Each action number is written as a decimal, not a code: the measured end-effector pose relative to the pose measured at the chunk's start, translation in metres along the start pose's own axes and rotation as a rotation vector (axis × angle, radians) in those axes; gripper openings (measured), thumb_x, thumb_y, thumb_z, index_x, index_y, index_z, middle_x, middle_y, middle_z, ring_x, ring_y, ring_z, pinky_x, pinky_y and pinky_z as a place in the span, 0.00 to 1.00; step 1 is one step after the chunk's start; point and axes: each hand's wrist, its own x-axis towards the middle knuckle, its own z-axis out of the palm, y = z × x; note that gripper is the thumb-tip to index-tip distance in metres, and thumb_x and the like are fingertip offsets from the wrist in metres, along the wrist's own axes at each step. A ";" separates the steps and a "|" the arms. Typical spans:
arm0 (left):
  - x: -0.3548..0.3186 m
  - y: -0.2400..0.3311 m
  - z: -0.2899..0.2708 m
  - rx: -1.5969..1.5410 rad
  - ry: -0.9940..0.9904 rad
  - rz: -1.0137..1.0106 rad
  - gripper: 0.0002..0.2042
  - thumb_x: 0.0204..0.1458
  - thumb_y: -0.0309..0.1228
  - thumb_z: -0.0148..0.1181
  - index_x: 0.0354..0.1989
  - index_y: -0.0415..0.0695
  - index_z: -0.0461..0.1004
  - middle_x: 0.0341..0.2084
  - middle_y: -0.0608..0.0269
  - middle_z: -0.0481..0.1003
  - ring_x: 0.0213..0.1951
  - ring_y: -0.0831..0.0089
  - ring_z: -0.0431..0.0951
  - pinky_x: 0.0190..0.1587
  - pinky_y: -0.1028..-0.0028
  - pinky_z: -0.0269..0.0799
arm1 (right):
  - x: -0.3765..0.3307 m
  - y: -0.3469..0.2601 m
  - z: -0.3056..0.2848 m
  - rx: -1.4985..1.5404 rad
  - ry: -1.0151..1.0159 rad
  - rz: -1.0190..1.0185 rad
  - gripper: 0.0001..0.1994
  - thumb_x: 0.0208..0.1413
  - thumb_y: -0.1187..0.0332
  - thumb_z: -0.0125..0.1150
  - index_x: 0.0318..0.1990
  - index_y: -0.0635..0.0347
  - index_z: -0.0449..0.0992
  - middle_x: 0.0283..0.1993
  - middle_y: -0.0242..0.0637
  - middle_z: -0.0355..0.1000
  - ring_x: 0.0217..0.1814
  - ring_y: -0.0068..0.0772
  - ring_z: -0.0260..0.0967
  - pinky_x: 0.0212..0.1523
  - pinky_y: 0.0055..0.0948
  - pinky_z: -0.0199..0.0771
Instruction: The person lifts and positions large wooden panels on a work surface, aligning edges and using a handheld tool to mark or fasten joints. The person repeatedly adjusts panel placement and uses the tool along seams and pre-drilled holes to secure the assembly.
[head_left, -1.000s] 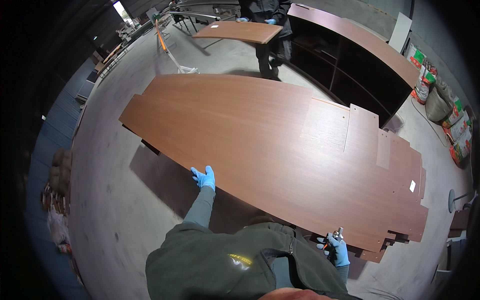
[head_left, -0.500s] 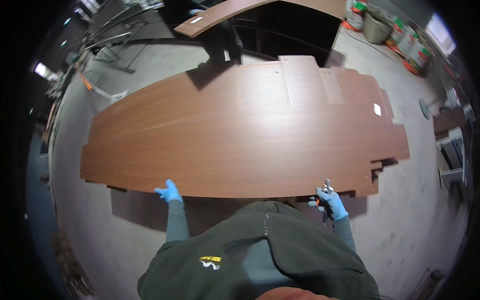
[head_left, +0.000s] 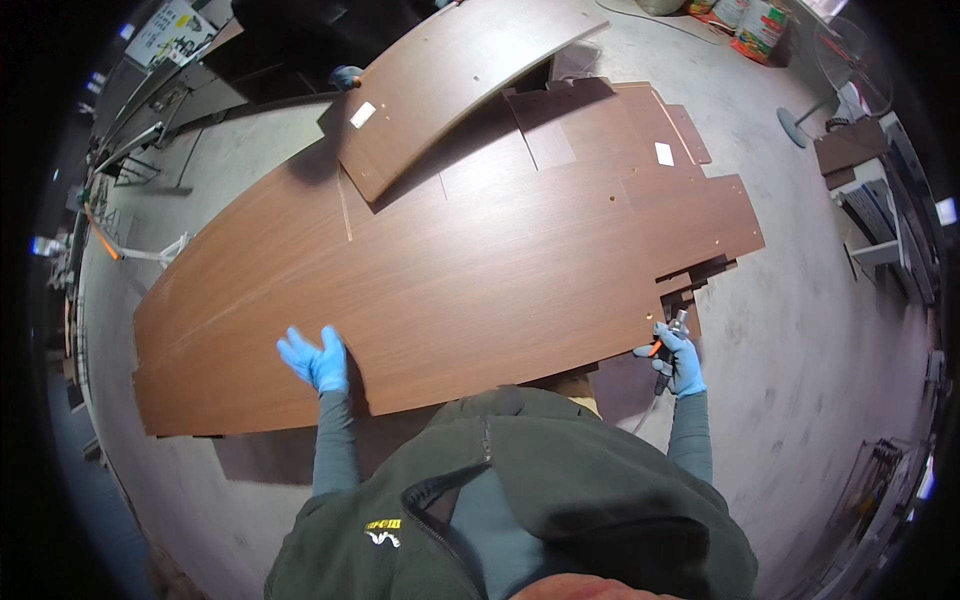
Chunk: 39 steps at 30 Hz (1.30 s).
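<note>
My left hand (head_left: pixel 316 360), in a blue glove, hovers palm down over the near left part of a large brown wood-look panel (head_left: pixel 480 280), fingers spread and holding nothing. My right hand (head_left: pixel 682 366), gloved alike, is closed around an air gun (head_left: pixel 680 324) with a silver tip and a bit of orange at its trigger. The gun is at the panel's near right edge, and a thin hose trails below it. Across from me, another person's gloved hand (head_left: pixel 346 77) grips a second brown panel (head_left: pixel 450 80), tilted over the far side of the large one.
Stepped edges of more boards (head_left: pixel 700 272) show under the large panel at the right. A pedestal fan (head_left: pixel 795 128) and shelving (head_left: pixel 880 230) stand to the right. Colourful sacks (head_left: pixel 762 32) sit at the far right. A metal frame with an orange part (head_left: pixel 105 240) is at left.
The other person's panel has come down over the far side of the large panel. My left hand has moved from the near edge to above the surface, fingers spread. My view has turned.
</note>
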 end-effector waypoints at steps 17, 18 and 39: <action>-0.079 0.247 0.080 -0.154 -0.189 0.327 0.45 0.58 0.49 0.70 0.80 0.41 0.57 0.80 0.34 0.50 0.81 0.37 0.46 0.79 0.45 0.45 | 0.105 -0.092 -0.113 0.047 -0.099 -0.005 0.19 0.73 0.61 0.62 0.63 0.63 0.73 0.63 0.47 0.79 0.60 0.42 0.83 0.26 0.16 0.79; -0.080 0.259 0.084 -0.191 -0.170 0.340 0.44 0.58 0.47 0.70 0.78 0.39 0.59 0.78 0.32 0.53 0.80 0.37 0.50 0.79 0.46 0.47 | 0.115 -0.097 -0.119 0.095 -0.049 -0.037 0.17 0.74 0.61 0.60 0.62 0.61 0.74 0.63 0.46 0.79 0.63 0.46 0.81 0.26 0.14 0.78; -0.096 0.624 0.201 -0.328 -0.754 1.425 0.39 0.64 0.63 0.49 0.67 0.37 0.72 0.64 0.40 0.72 0.69 0.37 0.68 0.71 0.46 0.62 | 0.137 -0.104 -0.070 -0.010 -0.005 -0.042 0.14 0.66 0.67 0.68 0.56 0.58 0.79 0.39 0.24 0.72 0.29 0.17 0.69 0.25 0.18 0.69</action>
